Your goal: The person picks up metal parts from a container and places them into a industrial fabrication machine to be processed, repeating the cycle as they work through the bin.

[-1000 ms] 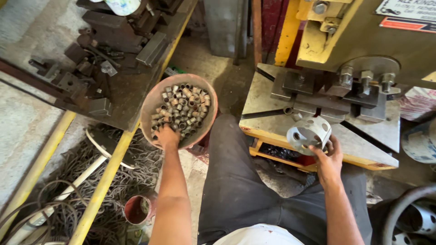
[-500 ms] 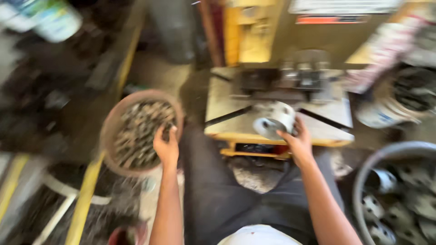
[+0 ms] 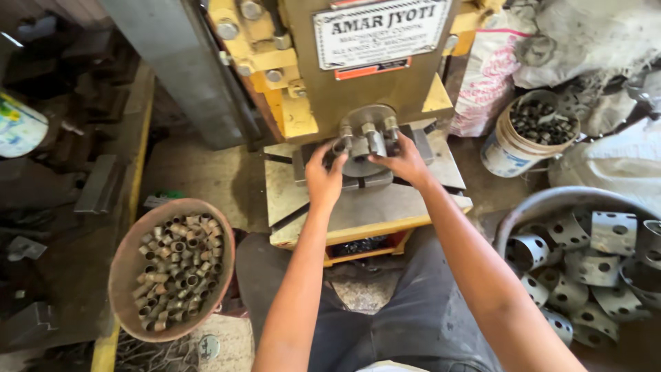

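Both of my hands are up at the press die: my left hand point(image 3: 323, 178) has its fingers curled onto a small metal ring point(image 3: 340, 146) at the left edge of the round grey fixture point(image 3: 365, 148), and my right hand point(image 3: 406, 162) is pinching the fixture's right side, fingers closed on the metal near the bolts. That fixture sits on the grey steel surface point(image 3: 385, 207) of the yellow press point(image 3: 310, 83), straight ahead of my knees. Low on my left, on the floor, stands a rusty round bowl point(image 3: 131, 262) heaped with short metal bushes point(image 3: 175, 265), well apart from either hand. On my right a large tub point(image 3: 544, 203) holds curved, punched steel pieces point(image 3: 585, 262), and further back a white bucket point(image 3: 506, 155) contains small dark parts.
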